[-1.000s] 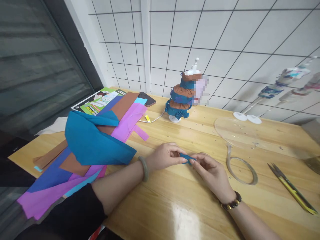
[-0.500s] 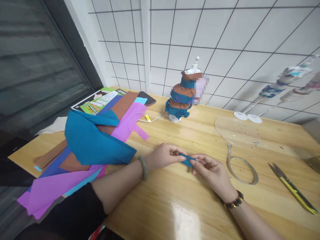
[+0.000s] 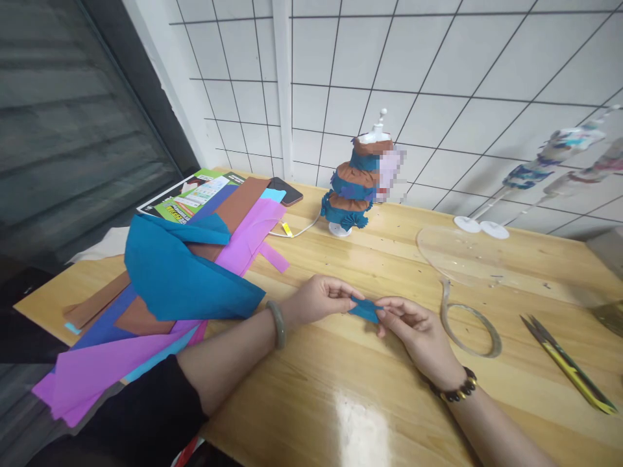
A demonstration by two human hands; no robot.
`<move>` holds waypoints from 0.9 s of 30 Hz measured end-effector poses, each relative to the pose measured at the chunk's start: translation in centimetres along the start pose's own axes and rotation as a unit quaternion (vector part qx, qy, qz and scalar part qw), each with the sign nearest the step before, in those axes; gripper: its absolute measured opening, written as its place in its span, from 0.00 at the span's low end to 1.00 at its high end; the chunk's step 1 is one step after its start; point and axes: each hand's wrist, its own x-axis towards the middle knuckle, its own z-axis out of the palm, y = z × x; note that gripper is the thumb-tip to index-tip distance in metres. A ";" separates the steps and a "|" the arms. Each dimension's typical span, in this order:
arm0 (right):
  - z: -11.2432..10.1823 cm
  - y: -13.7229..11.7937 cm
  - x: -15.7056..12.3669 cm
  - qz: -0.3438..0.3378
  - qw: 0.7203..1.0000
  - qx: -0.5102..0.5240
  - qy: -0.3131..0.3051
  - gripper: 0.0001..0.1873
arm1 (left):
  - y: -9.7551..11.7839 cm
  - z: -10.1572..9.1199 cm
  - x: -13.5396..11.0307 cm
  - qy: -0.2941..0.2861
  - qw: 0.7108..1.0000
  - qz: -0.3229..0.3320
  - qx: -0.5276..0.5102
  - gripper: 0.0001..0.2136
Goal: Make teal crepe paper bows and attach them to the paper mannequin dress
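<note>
A small teal strip of crepe paper (image 3: 365, 310) is stretched between my two hands, just above the table. My left hand (image 3: 318, 301) pinches its left end between thumb and fingers. At the right end, my right hand (image 3: 411, 324) grips it between thumb and forefinger, the other fingers curled. Beyond my hands stands a small dress form (image 3: 350, 175) wrapped in ruffled brown and teal tiers, with a pleated fan shape low at its front. A large folded teal sheet (image 3: 185, 279) lies left of my left hand.
Purple (image 3: 117, 370), brown and blue sheets pile at the left, beside a phone (image 3: 286, 191) and printed booklet (image 3: 180, 198). Right are a roll of clear tape (image 3: 496, 344), yellow-handled thread snips (image 3: 567, 363) and two more white-based stands (image 3: 468, 224). A tiled wall (image 3: 438, 58) rises behind.
The teal strip has been turned and opened flatter between my fingers, so more of its face shows. My hands have barely shifted.
</note>
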 end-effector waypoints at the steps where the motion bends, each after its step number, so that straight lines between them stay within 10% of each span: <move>1: 0.0 0.1 0.0 -0.001 1.000 -0.003 0.000 0.12 | 0.0 0.0 0.0 0.000 1.000 0.000 0.001 0.11; 27: 0.0 0.0 0.0 -0.012 1.000 -0.011 -0.013 0.13 | 0.8 0.0 -0.4 -0.003 1.000 -0.011 0.010 0.12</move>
